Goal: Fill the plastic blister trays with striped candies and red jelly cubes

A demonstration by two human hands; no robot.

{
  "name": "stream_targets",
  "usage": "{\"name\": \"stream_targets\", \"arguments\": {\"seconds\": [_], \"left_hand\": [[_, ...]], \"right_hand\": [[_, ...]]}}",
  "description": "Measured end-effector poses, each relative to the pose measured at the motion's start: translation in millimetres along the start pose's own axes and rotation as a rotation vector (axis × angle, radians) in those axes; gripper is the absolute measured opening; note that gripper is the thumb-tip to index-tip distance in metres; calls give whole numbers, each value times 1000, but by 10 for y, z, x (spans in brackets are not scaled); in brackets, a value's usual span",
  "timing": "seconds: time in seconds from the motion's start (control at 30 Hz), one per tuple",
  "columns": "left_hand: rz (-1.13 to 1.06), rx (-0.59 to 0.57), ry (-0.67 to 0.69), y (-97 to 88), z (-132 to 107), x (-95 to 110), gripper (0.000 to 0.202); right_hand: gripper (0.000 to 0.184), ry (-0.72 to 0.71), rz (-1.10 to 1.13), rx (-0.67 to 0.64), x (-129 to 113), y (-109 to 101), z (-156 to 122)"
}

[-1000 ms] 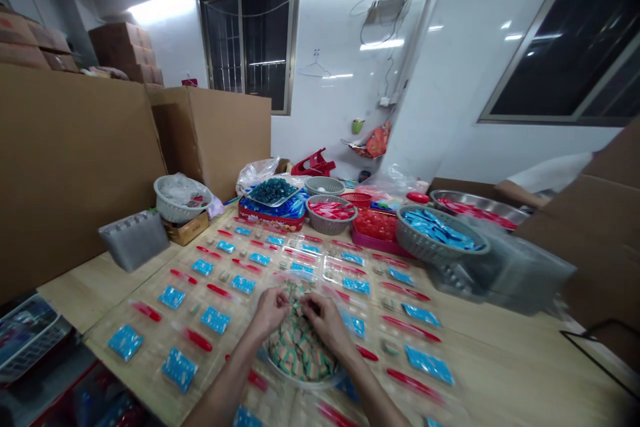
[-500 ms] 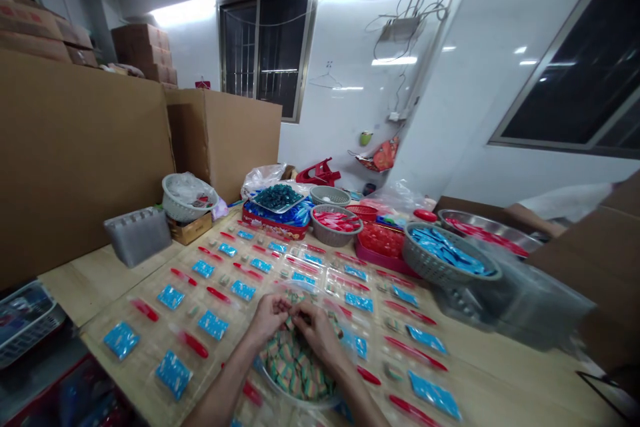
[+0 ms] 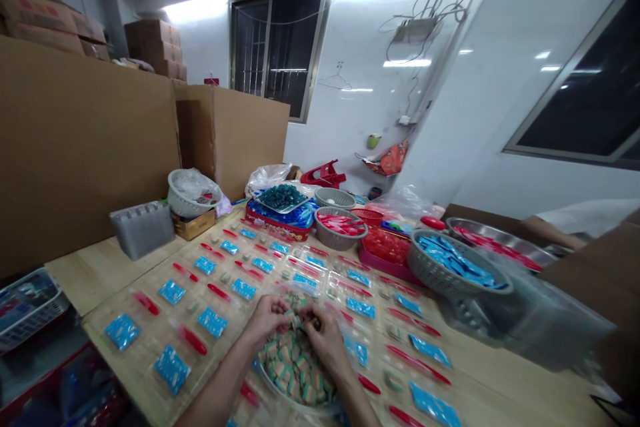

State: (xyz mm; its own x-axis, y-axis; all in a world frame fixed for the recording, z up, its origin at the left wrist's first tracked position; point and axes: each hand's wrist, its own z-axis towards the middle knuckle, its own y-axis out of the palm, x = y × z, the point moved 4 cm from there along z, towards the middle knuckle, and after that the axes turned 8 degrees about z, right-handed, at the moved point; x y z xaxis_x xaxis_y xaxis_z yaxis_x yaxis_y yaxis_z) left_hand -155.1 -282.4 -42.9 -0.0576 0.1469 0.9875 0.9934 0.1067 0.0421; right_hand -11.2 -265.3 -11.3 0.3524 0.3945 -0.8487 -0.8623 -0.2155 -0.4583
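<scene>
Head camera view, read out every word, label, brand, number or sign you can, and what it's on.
No text can be read.
Red container: markings on its side, too blurred.
Stacked carton: reddish print, too blurred.
Blue packets: pale marks, too small to tell whether lettering.
Striped pieces: no lettering visible.

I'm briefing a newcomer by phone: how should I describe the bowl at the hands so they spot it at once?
On the wooden table, find the rows of blue packets nearest the wearer. Among them, the bowl sits under the left hand and right hand. Unlike the grey baskets farther back, it's heaped with small green-and-tan striped pieces.
</scene>
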Motion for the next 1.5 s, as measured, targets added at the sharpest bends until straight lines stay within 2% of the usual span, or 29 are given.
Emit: {"name": "stream_targets", "arguments": {"seconds": [0.2, 0.37, 0.47, 0.6, 0.7, 0.8, 1.0, 1.23, 1.37, 1.5], "left_hand": [[-63, -9, -12, 10, -7, -4, 32], [-53, 55, 27, -24, -13, 36, 28], [-58, 100, 52, -41, 1, 36, 25], [22, 99, 33, -24, 32, -16, 24], [11, 69, 9, -6, 41, -41, 27], [-45, 19, 11, 13, 29, -28, 27], [-134, -61, -3, 43, -2, 11, 24], [-145, -16, -30, 33, -17, 18, 21], [-143, 15, -25, 26, -17, 22, 21], [-177, -30, -16, 38, -29, 48, 24]], "right_hand": [[11, -107, -315, -36, -49, 134, -95], [15, -72, -284, 36, -18, 107, -100], [14, -2, -138, 88, 48, 23, -73], [13, 70, 334, 158, 157, -55, -9], [25, 146, 650, 118, 230, -19, 33], [33, 200, 733, 72, 273, 38, 55], [35, 158, 628, 110, 302, 53, 75], [17, -43, 273, 241, 109, -77, -21], [14, -40, 267, 155, 54, -25, -42], [15, -12, 167, 163, 54, -8, -37]]}}
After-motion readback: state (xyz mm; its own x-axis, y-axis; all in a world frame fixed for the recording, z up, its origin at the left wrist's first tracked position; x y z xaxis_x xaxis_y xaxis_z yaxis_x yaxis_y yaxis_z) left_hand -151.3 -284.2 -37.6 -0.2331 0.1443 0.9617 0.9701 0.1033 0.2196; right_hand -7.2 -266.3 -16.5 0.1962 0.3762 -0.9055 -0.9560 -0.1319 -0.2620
